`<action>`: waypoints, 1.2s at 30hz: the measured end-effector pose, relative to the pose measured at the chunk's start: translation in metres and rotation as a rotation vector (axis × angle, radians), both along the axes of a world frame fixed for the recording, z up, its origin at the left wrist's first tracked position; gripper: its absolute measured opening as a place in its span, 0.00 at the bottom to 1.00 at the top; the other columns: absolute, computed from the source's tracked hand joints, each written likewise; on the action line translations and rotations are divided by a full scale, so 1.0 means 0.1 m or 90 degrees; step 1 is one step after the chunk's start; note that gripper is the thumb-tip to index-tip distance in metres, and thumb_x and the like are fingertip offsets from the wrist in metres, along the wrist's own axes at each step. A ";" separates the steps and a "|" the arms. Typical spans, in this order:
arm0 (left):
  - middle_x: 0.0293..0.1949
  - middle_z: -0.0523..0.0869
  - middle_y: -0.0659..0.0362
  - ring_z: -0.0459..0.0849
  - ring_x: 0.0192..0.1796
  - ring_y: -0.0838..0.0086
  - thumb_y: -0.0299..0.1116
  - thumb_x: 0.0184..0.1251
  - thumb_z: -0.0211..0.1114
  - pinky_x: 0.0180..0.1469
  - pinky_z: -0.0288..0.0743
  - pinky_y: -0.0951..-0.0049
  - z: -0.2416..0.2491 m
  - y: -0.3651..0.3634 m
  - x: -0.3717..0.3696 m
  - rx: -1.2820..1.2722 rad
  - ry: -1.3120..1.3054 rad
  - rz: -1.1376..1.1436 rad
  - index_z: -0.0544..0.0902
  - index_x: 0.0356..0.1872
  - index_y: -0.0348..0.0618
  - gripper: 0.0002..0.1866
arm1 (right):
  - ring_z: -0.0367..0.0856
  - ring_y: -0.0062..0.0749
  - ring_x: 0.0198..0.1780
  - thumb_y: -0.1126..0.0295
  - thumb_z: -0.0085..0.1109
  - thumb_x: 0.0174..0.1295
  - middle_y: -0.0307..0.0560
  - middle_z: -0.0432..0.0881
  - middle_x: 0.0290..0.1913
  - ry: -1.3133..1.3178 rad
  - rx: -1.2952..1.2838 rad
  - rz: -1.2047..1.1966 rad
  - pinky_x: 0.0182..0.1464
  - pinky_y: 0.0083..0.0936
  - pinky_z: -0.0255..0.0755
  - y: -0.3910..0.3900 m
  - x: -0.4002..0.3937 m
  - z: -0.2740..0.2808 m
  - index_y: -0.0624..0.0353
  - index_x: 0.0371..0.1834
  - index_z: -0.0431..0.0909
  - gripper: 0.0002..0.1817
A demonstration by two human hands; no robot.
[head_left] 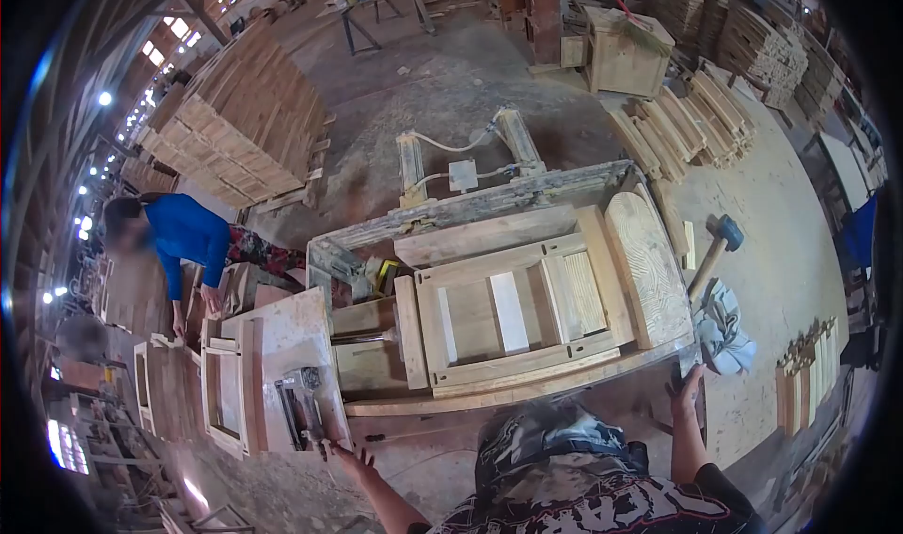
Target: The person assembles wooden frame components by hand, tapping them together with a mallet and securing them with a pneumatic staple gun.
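A wooden frame with slats (513, 313) lies flat inside the clamping press (451, 212), between wooden blocks and boards. My left hand (356, 462) is at the near left of the press, its fingers apart, close to the end of a metal lever mechanism (303, 402). Whether the fingertips touch that mechanism is hard to make out. At the near right corner of the press is my right hand (690, 395), fingers apart against the edge, holding nothing visible. A metal rod (365, 336) runs from the left side of the press toward the frame.
A mallet (717, 252) and a crumpled cloth (724, 332) lie on the right-hand table (785, 280), with wood strips (807, 374) and stacked pieces (691, 125). At left, a person in blue (193, 238) bends over wooden frames (230, 383). A large lumber stack (240, 115) stands behind.
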State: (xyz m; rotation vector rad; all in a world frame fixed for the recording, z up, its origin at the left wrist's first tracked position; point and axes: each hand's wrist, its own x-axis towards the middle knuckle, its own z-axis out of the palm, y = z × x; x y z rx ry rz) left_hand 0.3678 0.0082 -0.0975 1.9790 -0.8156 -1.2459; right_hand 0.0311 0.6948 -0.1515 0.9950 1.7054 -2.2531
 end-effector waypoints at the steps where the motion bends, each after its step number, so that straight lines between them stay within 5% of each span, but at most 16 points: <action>1: 0.65 0.75 0.51 0.82 0.56 0.56 0.66 0.71 0.52 0.52 0.77 0.54 0.01 0.07 -0.04 0.003 0.001 0.001 0.66 0.74 0.56 0.37 | 0.56 0.46 0.77 0.21 0.40 0.59 0.35 0.43 0.83 0.001 -0.006 0.003 0.71 0.57 0.52 -0.01 0.02 0.01 0.39 0.83 0.38 0.55; 3: 0.56 0.80 0.49 0.83 0.49 0.61 0.52 0.77 0.53 0.43 0.78 0.64 0.00 0.18 -0.17 -0.330 -0.436 0.015 0.75 0.64 0.40 0.27 | 0.56 0.48 0.76 0.20 0.41 0.58 0.39 0.49 0.81 -0.005 0.012 -0.050 0.71 0.57 0.53 -0.10 0.05 0.04 0.41 0.83 0.40 0.56; 4: 0.48 0.83 0.49 0.83 0.43 0.62 0.42 0.79 0.53 0.43 0.77 0.62 0.59 0.49 -0.71 -0.360 -0.403 -0.019 0.79 0.54 0.34 0.19 | 0.60 0.45 0.75 0.20 0.42 0.57 0.41 0.58 0.76 -0.036 0.006 -0.062 0.70 0.54 0.56 -0.11 0.08 -0.01 0.44 0.81 0.47 0.56; 5: 0.48 0.83 0.49 0.83 0.43 0.62 0.42 0.79 0.53 0.43 0.77 0.62 0.51 0.46 -0.88 -0.355 -0.401 -0.022 0.79 0.54 0.34 0.19 | 0.64 0.43 0.73 0.19 0.43 0.55 0.44 0.67 0.71 -0.069 0.003 -0.072 0.69 0.50 0.59 -0.11 0.12 -0.01 0.48 0.79 0.53 0.56; 7: 0.45 0.83 0.49 0.83 0.40 0.63 0.39 0.77 0.55 0.44 0.78 0.61 0.25 0.40 -1.15 -0.651 -0.323 -0.273 0.80 0.52 0.33 0.17 | 0.77 0.38 0.57 0.21 0.41 0.59 0.43 0.80 0.54 -0.048 0.021 -0.098 0.60 0.48 0.66 -0.42 0.24 0.18 0.53 0.74 0.60 0.52; 9: 0.45 0.84 0.47 0.84 0.43 0.59 0.38 0.75 0.58 0.47 0.78 0.59 0.44 0.60 -1.76 -0.563 -0.183 -0.450 0.80 0.50 0.31 0.17 | 0.82 0.36 0.45 0.23 0.41 0.62 0.44 0.84 0.44 -0.089 -0.006 -0.114 0.51 0.41 0.73 -0.46 0.35 -0.10 0.57 0.73 0.60 0.51; 11: 0.48 0.85 0.45 0.85 0.48 0.55 0.41 0.71 0.62 0.51 0.77 0.58 0.56 0.68 -2.29 -0.436 -0.266 -0.703 0.80 0.50 0.32 0.20 | 0.83 0.40 0.47 0.23 0.42 0.62 0.49 0.83 0.48 -0.107 -0.011 -0.046 0.50 0.40 0.75 -0.55 0.50 -0.10 0.61 0.74 0.57 0.53; 12: 0.49 0.85 0.44 0.85 0.50 0.53 0.45 0.68 0.65 0.52 0.77 0.57 0.15 0.62 -2.43 -0.407 -0.262 -0.716 0.79 0.53 0.33 0.24 | 0.84 0.43 0.49 0.23 0.43 0.61 0.53 0.81 0.53 -0.126 -0.017 0.024 0.48 0.38 0.78 -0.64 0.57 -0.09 0.65 0.75 0.54 0.56; 13: 0.50 0.84 0.43 0.84 0.52 0.51 0.50 0.65 0.67 0.54 0.77 0.56 -0.25 0.57 -2.59 -0.377 -0.256 -0.732 0.78 0.56 0.33 0.29 | 0.86 0.36 0.36 0.27 0.42 0.65 0.50 0.85 0.42 -0.111 0.022 0.006 0.38 0.33 0.78 -0.79 0.65 -0.05 0.65 0.72 0.59 0.51; 15: 0.51 0.84 0.40 0.84 0.53 0.49 0.56 0.55 0.72 0.56 0.77 0.54 -0.34 0.69 -2.88 -0.375 -0.349 -0.758 0.72 0.63 0.34 0.42 | 0.86 0.34 0.36 0.30 0.43 0.68 0.47 0.86 0.38 -0.146 0.068 0.082 0.38 0.31 0.79 -1.14 0.71 0.43 0.65 0.68 0.66 0.46; 17: 0.45 0.86 0.41 0.86 0.50 0.47 0.55 0.47 0.76 0.54 0.78 0.53 -0.52 0.64 -2.95 -0.293 -0.365 -0.747 0.74 0.55 0.35 0.41 | 0.87 0.34 0.35 0.32 0.44 0.69 0.47 0.87 0.36 -0.115 0.071 0.116 0.39 0.30 0.79 -1.37 0.79 0.62 0.66 0.60 0.74 0.42; 21: 0.41 0.87 0.39 0.87 0.47 0.45 0.45 0.45 0.78 0.52 0.80 0.52 -0.65 0.51 -3.02 -0.235 -0.370 -0.789 0.76 0.50 0.33 0.34 | 0.88 0.37 0.39 0.38 0.47 0.71 0.52 0.88 0.39 -0.094 -0.020 0.213 0.47 0.35 0.81 -1.76 0.78 0.86 0.68 0.51 0.79 0.36; 27: 0.40 0.88 0.40 0.87 0.46 0.47 0.44 0.47 0.76 0.52 0.80 0.53 0.11 0.57 -3.06 -0.279 -0.435 -0.818 0.78 0.46 0.32 0.30 | 0.85 0.41 0.53 0.45 0.39 0.77 0.58 0.86 0.50 -0.061 -0.185 0.486 0.59 0.34 0.76 -2.38 0.43 0.96 0.69 0.59 0.75 0.34; 30: 0.39 0.88 0.43 0.88 0.44 0.48 0.47 0.50 0.73 0.50 0.81 0.53 0.62 0.64 -3.10 -0.396 -0.497 -0.865 0.80 0.47 0.31 0.30 | 0.82 0.39 0.57 0.38 0.35 0.75 0.59 0.82 0.57 -0.091 -0.288 0.670 0.59 0.34 0.76 -2.68 0.27 0.88 0.69 0.66 0.69 0.40; 33: 0.38 0.88 0.43 0.89 0.42 0.51 0.48 0.53 0.71 0.48 0.82 0.55 1.22 0.87 -3.23 -0.346 -0.587 -0.888 0.84 0.42 0.34 0.25 | 0.80 0.39 0.60 0.32 0.32 0.71 0.59 0.77 0.64 -0.128 -0.398 0.772 0.61 0.35 0.75 -2.92 0.14 0.94 0.68 0.71 0.62 0.47; 36: 0.35 0.88 0.44 0.89 0.41 0.51 0.45 0.53 0.71 0.45 0.83 0.54 1.62 1.14 -3.11 -0.426 -0.574 -0.810 0.81 0.43 0.33 0.25 | 0.79 0.42 0.63 0.27 0.35 0.66 0.59 0.76 0.65 -0.127 -0.476 0.710 0.64 0.38 0.76 -3.08 0.03 0.96 0.68 0.71 0.60 0.51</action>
